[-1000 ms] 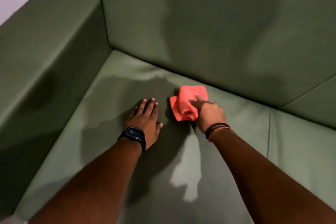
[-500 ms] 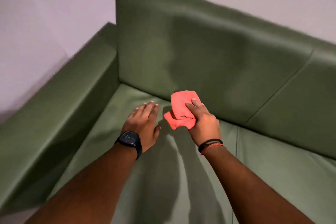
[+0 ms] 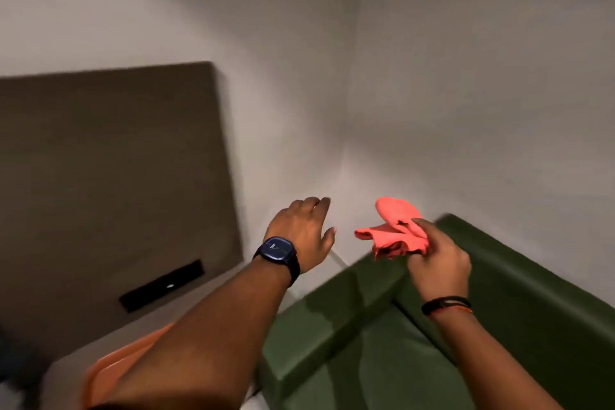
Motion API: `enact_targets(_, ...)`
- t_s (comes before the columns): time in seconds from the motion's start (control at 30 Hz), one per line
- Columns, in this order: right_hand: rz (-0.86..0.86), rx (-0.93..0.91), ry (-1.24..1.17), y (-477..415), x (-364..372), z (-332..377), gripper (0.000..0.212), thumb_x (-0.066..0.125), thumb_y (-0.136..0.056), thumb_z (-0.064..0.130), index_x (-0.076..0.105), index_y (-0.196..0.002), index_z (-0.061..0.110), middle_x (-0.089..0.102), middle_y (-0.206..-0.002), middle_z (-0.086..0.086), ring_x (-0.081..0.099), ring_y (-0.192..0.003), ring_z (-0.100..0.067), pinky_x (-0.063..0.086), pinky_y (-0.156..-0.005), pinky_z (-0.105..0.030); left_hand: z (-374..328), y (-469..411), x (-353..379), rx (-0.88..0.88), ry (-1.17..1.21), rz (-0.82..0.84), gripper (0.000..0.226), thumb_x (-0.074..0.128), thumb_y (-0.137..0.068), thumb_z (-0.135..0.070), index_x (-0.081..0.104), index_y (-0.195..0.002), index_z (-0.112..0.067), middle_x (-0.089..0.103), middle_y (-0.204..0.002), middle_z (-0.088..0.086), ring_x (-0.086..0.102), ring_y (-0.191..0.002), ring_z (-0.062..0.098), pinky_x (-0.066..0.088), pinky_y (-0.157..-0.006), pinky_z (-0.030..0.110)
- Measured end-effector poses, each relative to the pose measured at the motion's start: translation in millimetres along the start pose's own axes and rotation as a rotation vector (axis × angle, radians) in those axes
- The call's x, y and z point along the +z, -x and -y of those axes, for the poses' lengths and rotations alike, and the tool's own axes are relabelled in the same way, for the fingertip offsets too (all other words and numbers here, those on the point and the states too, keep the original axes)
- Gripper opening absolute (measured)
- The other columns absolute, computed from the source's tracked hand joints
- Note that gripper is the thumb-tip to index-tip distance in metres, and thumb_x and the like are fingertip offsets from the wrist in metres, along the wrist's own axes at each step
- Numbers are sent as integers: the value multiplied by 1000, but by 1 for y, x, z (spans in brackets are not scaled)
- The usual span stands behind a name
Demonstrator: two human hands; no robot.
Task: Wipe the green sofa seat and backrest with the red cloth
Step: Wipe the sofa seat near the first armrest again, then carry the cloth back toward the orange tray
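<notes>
Panel (image 3: 109, 176): brown, flat against the wall at far left, with a dark slot (image 3: 162, 285) low on it.
Tray (image 3: 109, 373): orange rim at the bottom left, partly hidden by the left forearm.
Watch (image 3: 278, 255): dark blue, square face, on the left wrist.
Left hand (image 3: 304, 231): raised in the air in front of the wall, back of the hand up, holding nothing; fingers (image 3: 317, 205) loosely curled and close together, thumb apart from them.
Wall (image 3: 432, 76): pale, with a corner running down between the two hands.
Cloth (image 3: 394, 231): red, bunched, lifted clear of the sofa, just right of the left hand and apart from it; it sticks up and leftward out of the right hand.
Right hand (image 3: 437, 265): above the sofa's arm, fingers closed around the cloth's lower part.
Bands (image 3: 446, 304): black and orange, on the right wrist.
Sofa (image 3: 519, 303): green, at the lower right; arm, seat and backrest meet below the right hand.
</notes>
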State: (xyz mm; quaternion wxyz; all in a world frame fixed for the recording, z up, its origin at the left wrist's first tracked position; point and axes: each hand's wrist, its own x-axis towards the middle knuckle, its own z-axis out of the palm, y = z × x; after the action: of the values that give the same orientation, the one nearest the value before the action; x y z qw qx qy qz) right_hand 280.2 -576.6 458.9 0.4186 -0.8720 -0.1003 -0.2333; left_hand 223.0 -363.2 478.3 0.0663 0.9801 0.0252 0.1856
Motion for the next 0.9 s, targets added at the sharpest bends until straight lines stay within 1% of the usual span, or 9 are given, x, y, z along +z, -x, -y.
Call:
enact_targets(0.2,210,-142,-71,36,93,138,36,64,-74,2,66,-105,22,74,-92,-15,66,-80,-35,54,-77,-40,139,67,-70,-229,-82,-56,57,47,-89,-40,36,-139,-14,50,-133,8,47,-117,29,46,-90,42)
enact_targets(0.3,345,-211,-71,69,159,186,35,64,-72,2,67,-100,22,74,-90,-16,66,-78,-37,53,-70,-35,215,106,-72,-332,-102,-34,60,46,-89,-42,34,-141,-15,46,-137,7,43,-122,28,43,-94,40)
enact_targets(0.43,553,-207,-85,125,265,232,34,66,-67,1,68,-95,20,74,-89,-16,66,-79,-36,53,-69,-34,313,157,-58,-421,-99,21,62,46,-88,-43,32,-141,-15,44,-140,6,40,-125,26,41,-96,39)
enact_targets(0.67,936,-193,-66,239,429,230,33,66,-69,1,69,-94,23,74,-83,-12,68,-74,-31,46,-63,-24,439,241,18,-562,-116,148,65,42,-90,-43,24,-145,-15,36,-148,8,33,-133,25,31,-108,39)
enact_targets(0.73,995,-212,-65,271,469,214,39,65,-67,-4,70,-93,24,75,-86,-10,67,-76,-23,41,-64,-12,460,260,50,-588,-93,179,65,41,-90,-43,22,-145,-15,34,-149,7,31,-134,24,30,-109,39)
enact_targets(0.8,1016,-234,-71,295,501,197,43,66,-64,-9,71,-93,21,76,-85,-7,61,-73,-3,32,-67,6,474,278,86,-624,-75,211,66,41,-90,-44,21,-146,-15,32,-150,6,29,-135,24,29,-110,38)
enact_targets(0.83,1051,-238,-60,308,516,185,39,68,-66,-7,72,-94,21,76,-87,-6,58,-74,3,31,-72,7,477,287,100,-641,-73,221,67,41,-90,-44,20,-146,-14,31,-150,6,29,-135,24,28,-110,38)
enact_targets(0.87,1084,-240,-33,320,531,171,34,67,-70,-1,71,-95,21,75,-90,-6,59,-76,1,37,-78,0,482,295,116,-644,-65,232,67,41,-90,-44,20,-146,-14,30,-151,7,29,-135,24,28,-110,38)
enact_targets(0.9,1122,-225,19,331,542,160,29,65,-74,5,70,-98,21,75,-94,-8,64,-82,-10,44,-83,-13,489,302,134,-655,-51,260,67,41,-90,-43,20,-147,-14,30,-151,7,28,-136,25,27,-110,39)
